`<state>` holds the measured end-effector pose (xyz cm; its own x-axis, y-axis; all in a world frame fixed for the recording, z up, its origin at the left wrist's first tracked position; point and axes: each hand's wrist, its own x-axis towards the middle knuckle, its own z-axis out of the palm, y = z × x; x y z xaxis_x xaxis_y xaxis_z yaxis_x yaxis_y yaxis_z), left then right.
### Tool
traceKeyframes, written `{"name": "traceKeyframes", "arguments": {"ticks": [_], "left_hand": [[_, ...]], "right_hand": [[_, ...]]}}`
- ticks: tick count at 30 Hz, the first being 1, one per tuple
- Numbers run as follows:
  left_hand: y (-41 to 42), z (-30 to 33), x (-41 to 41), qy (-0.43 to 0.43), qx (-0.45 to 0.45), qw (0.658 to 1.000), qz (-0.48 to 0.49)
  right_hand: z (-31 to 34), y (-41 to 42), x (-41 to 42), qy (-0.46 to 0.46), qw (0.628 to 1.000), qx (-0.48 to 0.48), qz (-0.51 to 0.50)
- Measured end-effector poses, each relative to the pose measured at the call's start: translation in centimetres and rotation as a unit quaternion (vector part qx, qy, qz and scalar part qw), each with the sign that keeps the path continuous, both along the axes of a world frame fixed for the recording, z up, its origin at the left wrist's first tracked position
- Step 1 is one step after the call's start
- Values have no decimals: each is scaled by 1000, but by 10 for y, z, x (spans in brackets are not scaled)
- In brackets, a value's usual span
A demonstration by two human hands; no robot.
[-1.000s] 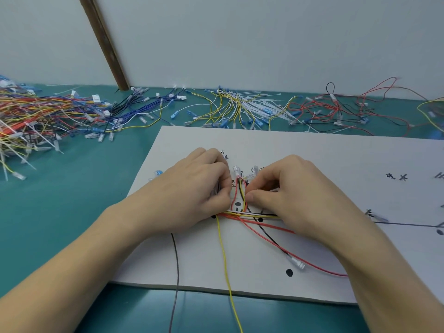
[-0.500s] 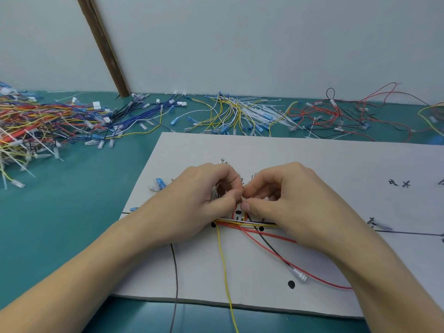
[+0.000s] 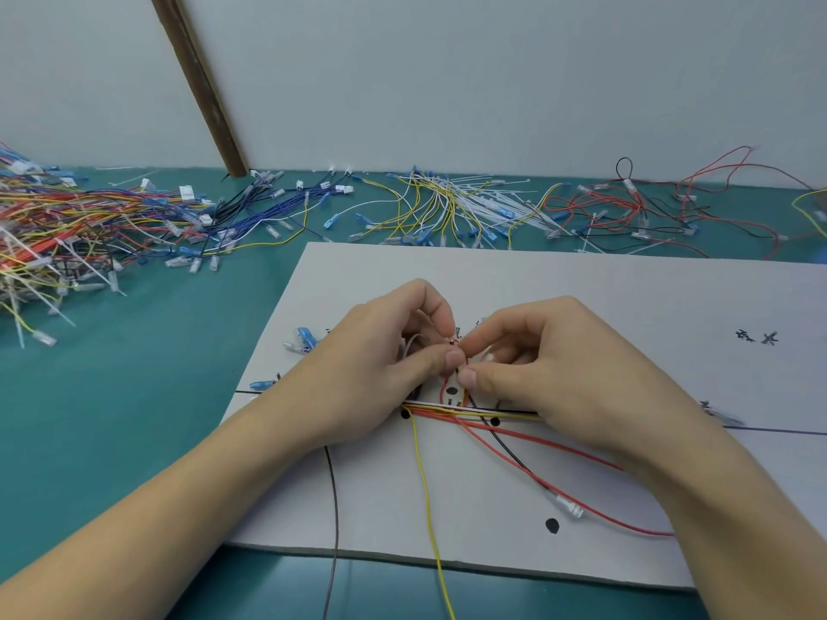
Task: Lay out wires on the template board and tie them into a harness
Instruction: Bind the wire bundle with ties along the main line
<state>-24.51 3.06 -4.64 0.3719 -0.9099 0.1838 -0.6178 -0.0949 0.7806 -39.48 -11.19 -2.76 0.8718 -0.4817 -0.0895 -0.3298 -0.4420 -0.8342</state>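
I see both hands meeting mid-board: my left hand and right hand each pinch thumb to forefinger on the small wire bundle standing up from the white template board. The horizontal wire run lies just below the fingertips. A yellow wire and a grey wire cross the board's near edge. Loose wire piles crowd the teal table behind; the board's right half is bare.

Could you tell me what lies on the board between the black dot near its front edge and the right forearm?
In the head view, a clear connector on a red wire lies just right of the black dot on the template board, before the right forearm.
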Motion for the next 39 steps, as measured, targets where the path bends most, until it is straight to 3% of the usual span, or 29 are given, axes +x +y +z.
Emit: {"name": "traceKeyframes", "arguments": {"ticks": [9, 14, 19, 39], "left_hand": [[1, 2, 6, 96, 7, 995, -18], [3, 1, 9, 29, 9, 999, -11], [4, -2, 7, 41, 2, 999, 3], [4, -1, 9, 37, -3, 999, 12]], "right_hand": [[-7, -1, 3, -12, 999, -41, -14], [-5, -4, 2, -17, 1000, -6, -23], [-3, -6, 0, -25, 996, 84, -10], [-10, -11, -1, -46, 997, 53, 28]]}}
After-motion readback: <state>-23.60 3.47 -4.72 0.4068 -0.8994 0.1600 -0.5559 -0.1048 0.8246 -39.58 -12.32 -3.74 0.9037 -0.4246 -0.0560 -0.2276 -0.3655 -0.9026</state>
